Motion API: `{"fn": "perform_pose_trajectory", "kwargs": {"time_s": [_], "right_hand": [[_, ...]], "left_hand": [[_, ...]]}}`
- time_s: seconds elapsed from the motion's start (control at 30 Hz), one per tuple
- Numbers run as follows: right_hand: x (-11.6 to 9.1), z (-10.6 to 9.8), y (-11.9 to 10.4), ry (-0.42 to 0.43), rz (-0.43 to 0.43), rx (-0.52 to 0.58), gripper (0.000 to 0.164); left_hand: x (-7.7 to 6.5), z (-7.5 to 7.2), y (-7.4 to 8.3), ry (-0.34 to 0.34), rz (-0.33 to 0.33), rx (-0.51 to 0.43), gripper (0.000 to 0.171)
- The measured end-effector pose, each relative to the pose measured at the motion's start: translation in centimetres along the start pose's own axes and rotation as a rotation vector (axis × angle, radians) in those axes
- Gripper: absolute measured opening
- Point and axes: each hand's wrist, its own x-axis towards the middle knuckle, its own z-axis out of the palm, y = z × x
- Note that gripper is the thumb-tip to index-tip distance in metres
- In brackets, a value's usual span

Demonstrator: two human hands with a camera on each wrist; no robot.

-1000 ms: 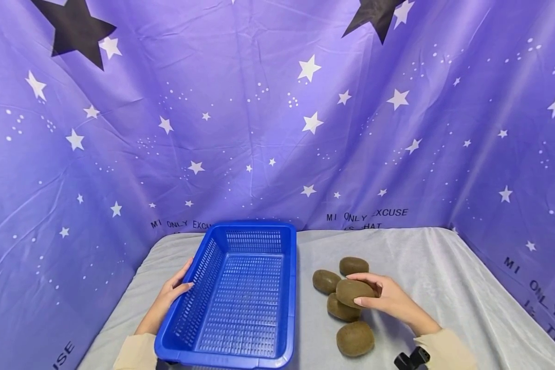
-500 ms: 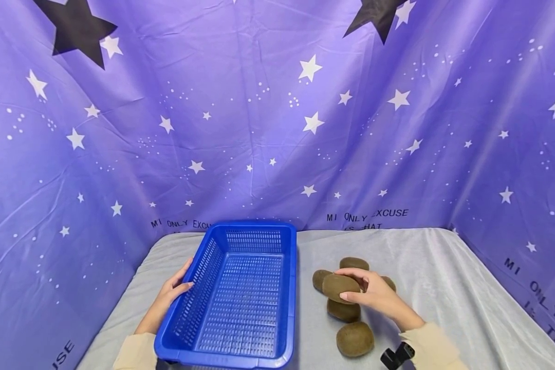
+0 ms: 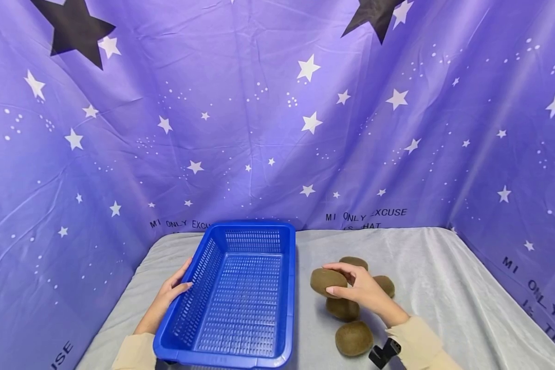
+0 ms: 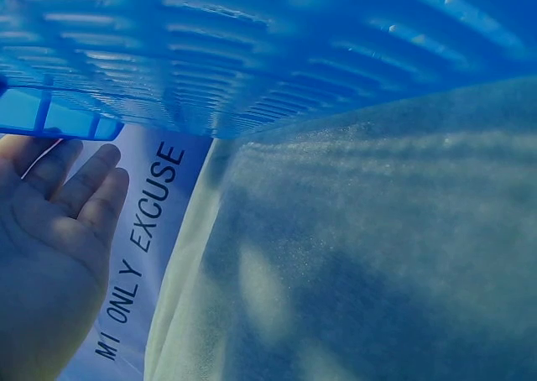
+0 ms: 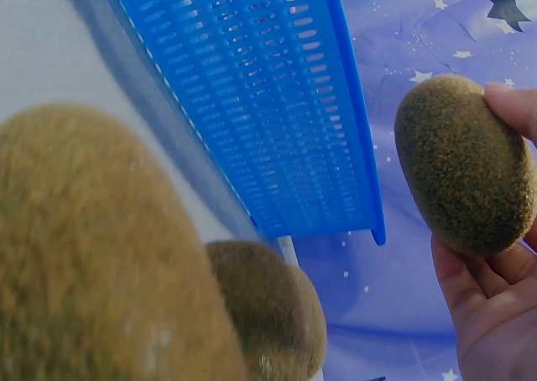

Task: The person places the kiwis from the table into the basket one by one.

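A starry purple cloth (image 3: 259,103) hangs behind a grey table (image 3: 425,272). The left hand (image 3: 172,289) grips the blue basket (image 3: 289,298) by its left rim; the right hand (image 3: 362,289), fingers partly curled, pinches a kiwi (image 3: 327,282) right of the basket, near other kiwis (image 3: 353,339).

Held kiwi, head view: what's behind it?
Past its lower edge, part of another kiwi and grey cloth show; whatever lies directly behind the held kiwi is covered.

Head view faces forward-down; wrist views, closer, share the basket (image 5: 260,112)
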Motion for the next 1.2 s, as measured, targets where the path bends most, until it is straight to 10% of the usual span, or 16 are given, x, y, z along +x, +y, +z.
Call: {"fn": "perform_pose_trajectory", "kwargs": {"time_s": [1.2], "right_hand": [[3.0,3.0,-2.5,-0.033,0.035,-0.015,0.045]], "left_hand": [[0.1,0.0,0.2,-0.028,0.007,-0.021,0.065]]}}
